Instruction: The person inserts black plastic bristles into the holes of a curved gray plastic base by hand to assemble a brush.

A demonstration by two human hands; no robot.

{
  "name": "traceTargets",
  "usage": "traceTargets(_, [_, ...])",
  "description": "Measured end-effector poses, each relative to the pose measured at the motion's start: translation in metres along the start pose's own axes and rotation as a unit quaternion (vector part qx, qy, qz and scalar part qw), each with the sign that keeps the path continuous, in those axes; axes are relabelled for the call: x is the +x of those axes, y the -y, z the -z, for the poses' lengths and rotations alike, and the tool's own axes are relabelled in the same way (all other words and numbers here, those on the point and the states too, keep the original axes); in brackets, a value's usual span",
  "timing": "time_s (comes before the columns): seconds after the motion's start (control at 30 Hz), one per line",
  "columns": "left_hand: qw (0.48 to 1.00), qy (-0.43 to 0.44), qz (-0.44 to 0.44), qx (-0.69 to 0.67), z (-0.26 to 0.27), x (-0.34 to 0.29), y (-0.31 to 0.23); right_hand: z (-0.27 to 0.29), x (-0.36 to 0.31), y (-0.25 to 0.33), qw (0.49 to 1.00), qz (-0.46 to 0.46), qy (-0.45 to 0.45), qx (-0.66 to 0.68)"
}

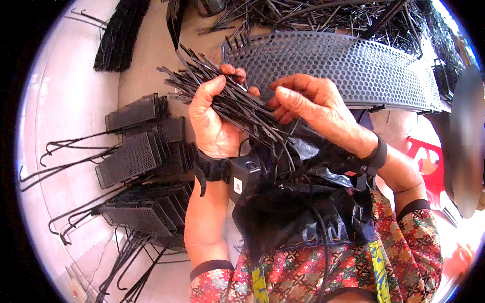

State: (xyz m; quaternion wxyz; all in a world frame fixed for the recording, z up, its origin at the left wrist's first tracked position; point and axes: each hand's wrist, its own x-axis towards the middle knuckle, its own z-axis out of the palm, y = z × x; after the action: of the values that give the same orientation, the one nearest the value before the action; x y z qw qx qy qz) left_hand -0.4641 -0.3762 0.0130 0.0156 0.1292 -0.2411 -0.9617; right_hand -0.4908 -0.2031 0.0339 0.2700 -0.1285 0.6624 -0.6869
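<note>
A thick bundle of thin black strips (pixel 245 107) is gripped in my left hand (pixel 214 123). The thumb lies over the strips and the fingertips come round from the far side. The strips slant from upper left to lower right, with their ends fanned out. Close to the right side of the bundle is my right hand (pixel 326 108), its fingers curled and its thumb laid toward them. Whatever may be between those fingers is too small or hidden to make out. Behind both hands a curved black perforated panel (pixel 343 65) stretches across.
Stacks of black mesh trays with long hooked rods (pixel 134 159) stand on the floor at left. More black pieces (pixel 118 35) lean farther back. A heap of black strips (pixel 323 15) lies beyond the panel. A red object (pixel 429 166) is at right, and a black apron (pixel 308 217) covers my lap.
</note>
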Motion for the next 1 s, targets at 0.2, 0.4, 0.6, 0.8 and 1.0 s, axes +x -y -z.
traceTargets(0.2, [0.999,-0.021,0.025,0.008,-0.024,-0.005,0.017,0.015,0.009,0.014,0.995,0.042,-0.079,0.041])
traceTargets(0.4, [0.991,0.035,0.119,0.047,-0.021,-0.014,0.031,0.026,0.029,0.027,0.999,0.016,-0.037,0.013])
traceTargets(0.6, [0.982,0.047,0.169,0.065,-0.013,-0.020,0.035,0.027,0.044,0.018,0.996,0.030,-0.025,0.077])
traceTargets(0.8, [0.980,0.034,0.173,0.089,-0.010,-0.025,0.035,0.027,0.048,0.016,0.999,-0.016,0.019,0.044])
traceTargets(1.0, [0.974,0.003,0.175,0.141,-0.009,-0.027,0.032,0.028,0.044,0.018,1.000,-0.024,0.013,-0.002])
